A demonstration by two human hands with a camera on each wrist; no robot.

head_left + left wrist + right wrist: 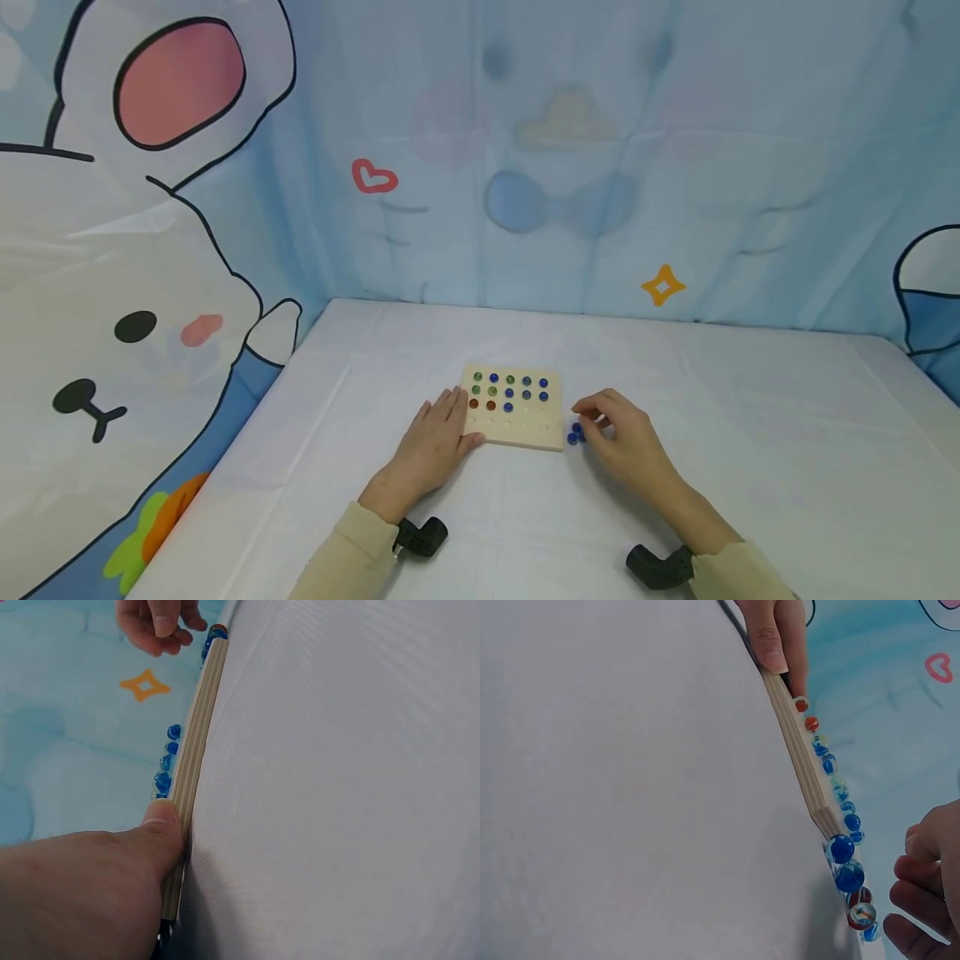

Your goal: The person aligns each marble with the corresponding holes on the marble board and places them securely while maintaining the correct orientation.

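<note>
A pale wooden board (525, 431) with rows of dimples lies on the table, several glass marbles (509, 392) seated in its back rows. They are green, blue and reddish; the front row of dimples is bare. My left hand (429, 450) rests at the board's left side with straight fingers, its thumb (161, 814) pressing the front edge. Just off the right end lie loose marbles (847, 877), mostly blue, one with red swirls. Over and beside these hovers my right hand (622, 437), fingers loosely bent. No marble shows between its fingers.
A white cloth (360, 358) covers the table. Blue printed fabric (450, 242) hangs behind it, and a printed bear panel (135, 275) rises on the left. Black camera mounts (423, 537) sit at both wrists.
</note>
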